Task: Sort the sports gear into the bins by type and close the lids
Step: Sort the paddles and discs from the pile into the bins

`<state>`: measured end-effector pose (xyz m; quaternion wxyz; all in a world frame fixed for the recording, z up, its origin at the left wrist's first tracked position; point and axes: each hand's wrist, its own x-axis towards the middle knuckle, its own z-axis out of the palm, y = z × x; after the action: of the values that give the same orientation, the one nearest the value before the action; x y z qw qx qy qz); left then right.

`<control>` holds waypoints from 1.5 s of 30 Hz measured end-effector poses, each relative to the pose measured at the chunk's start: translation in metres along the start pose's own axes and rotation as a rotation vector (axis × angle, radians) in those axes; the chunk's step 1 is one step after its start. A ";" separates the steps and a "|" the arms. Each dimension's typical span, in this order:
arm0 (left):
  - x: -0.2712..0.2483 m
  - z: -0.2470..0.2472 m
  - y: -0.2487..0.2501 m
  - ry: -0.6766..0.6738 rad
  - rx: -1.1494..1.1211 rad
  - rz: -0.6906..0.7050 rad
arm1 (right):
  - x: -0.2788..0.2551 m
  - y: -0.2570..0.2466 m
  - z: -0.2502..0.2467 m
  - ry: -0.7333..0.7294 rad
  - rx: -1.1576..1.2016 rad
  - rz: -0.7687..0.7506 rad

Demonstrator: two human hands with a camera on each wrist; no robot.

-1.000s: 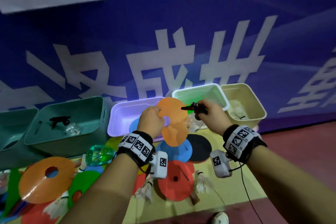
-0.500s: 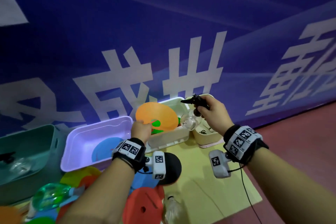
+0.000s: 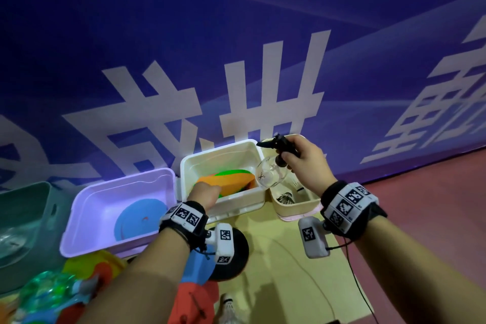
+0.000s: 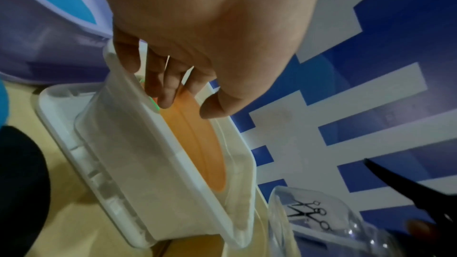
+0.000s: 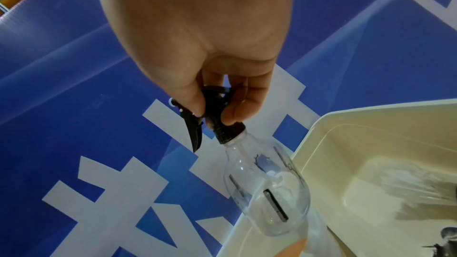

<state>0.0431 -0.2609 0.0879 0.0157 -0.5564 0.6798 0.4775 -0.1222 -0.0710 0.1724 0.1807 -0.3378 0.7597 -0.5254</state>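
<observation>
My left hand [image 3: 203,193] lays the orange disc [image 3: 231,183] in the white bin [image 3: 238,201], fingers loosening; next my right hand [image 3: 306,163], gripping the spray bottle [image 3: 271,172], needs its bin.

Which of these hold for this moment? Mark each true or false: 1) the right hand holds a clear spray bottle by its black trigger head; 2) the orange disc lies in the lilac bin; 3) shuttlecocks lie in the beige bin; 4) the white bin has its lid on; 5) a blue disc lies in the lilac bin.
1) True: the right hand grips the spray bottle by its black head.
2) False: the orange disc is in the white bin, under the left hand.
3) True: shuttlecocks lie in the beige bin.
4) False: it stands open.
5) True: the blue disc lies in the lilac bin.
</observation>
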 end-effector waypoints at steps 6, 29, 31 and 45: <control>0.005 0.008 0.002 -0.041 0.379 -0.016 | 0.018 0.017 0.004 -0.045 -0.020 0.020; -0.002 0.021 -0.005 -0.072 0.321 0.103 | 0.006 0.023 0.007 -0.053 0.111 0.085; -0.013 0.014 -0.008 -0.056 0.297 0.151 | -0.003 0.016 0.011 -0.040 0.101 0.080; -0.108 -0.125 -0.122 0.076 0.059 0.530 | -0.135 -0.117 0.148 -0.051 0.044 -0.065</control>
<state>0.2419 -0.2549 0.1388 -0.1192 -0.3758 0.8155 0.4236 0.1039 -0.1015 0.2128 0.1902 -0.3715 0.7317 -0.5389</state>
